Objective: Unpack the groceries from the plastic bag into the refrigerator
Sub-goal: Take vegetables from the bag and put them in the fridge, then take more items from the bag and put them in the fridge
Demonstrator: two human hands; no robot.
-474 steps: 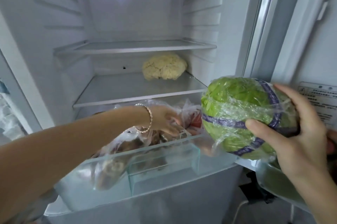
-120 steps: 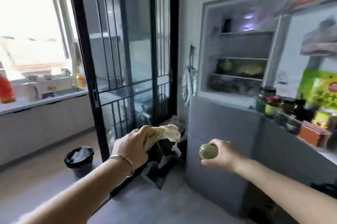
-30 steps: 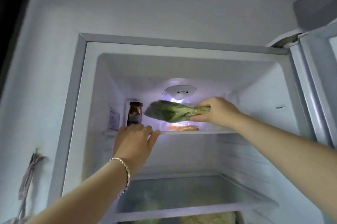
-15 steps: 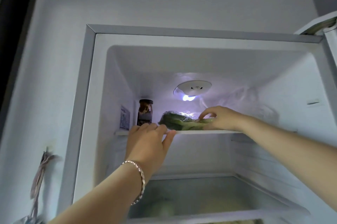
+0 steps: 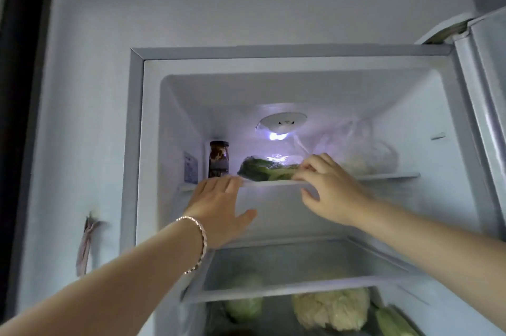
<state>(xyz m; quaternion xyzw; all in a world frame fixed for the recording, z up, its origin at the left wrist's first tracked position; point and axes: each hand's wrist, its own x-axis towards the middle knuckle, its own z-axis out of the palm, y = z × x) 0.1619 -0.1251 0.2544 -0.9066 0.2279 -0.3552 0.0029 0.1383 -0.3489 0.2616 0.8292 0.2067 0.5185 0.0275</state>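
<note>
A leafy green vegetable in clear wrap [image 5: 262, 170] lies on the refrigerator's top shelf [image 5: 388, 176], under the lamp. The fingertips of my right hand [image 5: 328, 187] touch its stem end, while the thumb hangs below the shelf's front edge, apart from the vegetable. To the left, my left hand [image 5: 219, 204], wearing a bracelet, rests with straight fingers on the shelf's front edge and holds nothing. The plastic grocery bag is out of view.
A dark jar [image 5: 218, 159] stands at the shelf's back left. A clear bag with pale contents [image 5: 364, 155] sits at its right. Below the second glass shelf [image 5: 301, 285] are a wrapped lettuce [image 5: 243, 307] and a cauliflower [image 5: 328, 308]. The open door [image 5: 490, 94] stands at the right.
The vegetable has come down onto the top shelf. My right hand has drawn back toward its stem end, its thumb now below the shelf edge. My left hand stays at the shelf's edge.
</note>
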